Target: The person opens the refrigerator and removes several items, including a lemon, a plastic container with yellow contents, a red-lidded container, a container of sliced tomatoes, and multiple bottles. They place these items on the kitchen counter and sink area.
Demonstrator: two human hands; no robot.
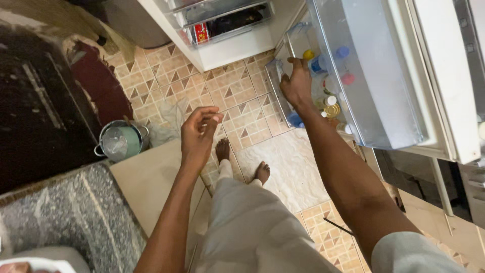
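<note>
Reached with right hand (297, 83) into fridge door shelf (279, 91), fingers closed over a bottle (317, 64); left hand (198, 132) hung loosely curled, empty.

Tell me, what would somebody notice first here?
First, the right hand reaching into the open fridge door shelf at upper right, among small bottles with coloured caps. Next, the left hand hanging empty over the patterned floor tiles, and a green lidded pot on the floor at left.
</note>
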